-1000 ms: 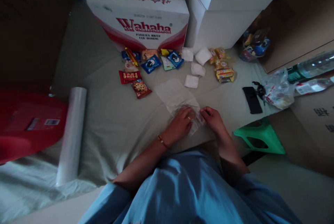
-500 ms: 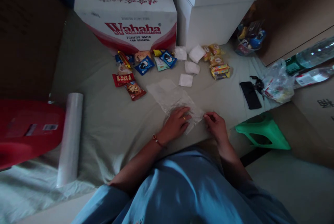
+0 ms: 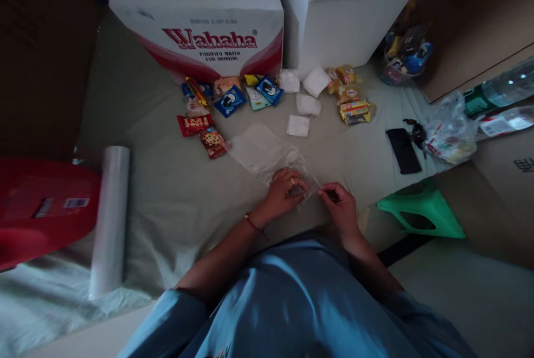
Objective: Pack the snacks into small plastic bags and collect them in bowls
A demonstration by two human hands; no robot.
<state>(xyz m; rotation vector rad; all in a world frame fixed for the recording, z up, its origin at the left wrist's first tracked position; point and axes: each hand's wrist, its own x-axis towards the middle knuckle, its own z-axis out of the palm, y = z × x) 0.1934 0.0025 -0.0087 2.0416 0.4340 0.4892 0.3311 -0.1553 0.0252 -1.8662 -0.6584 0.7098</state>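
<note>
A clear plastic bag lies flat on the grey-green cloth, its near end gathered between my hands. My left hand, with a ring and a red bracelet, pinches the bag's near edge between thumb and fingers. Close on its right, my right hand grips the bag's corner with thumb and forefinger. Beyond the bag lie several white square packets. Wrapped snacks are spread to the left of these, among them a brown cookie packet by the bag's far end and a blue packet.
A Wahaha carton and white boxes stand at the back. Yellow snack packets, a black phone and a green plastic stool are on the right. At left lie a plastic film roll and a red container.
My left hand has gone from lying spread on the bag to pinching its edge. My right hand has shifted slightly left, and the bag's near end is more bunched.
</note>
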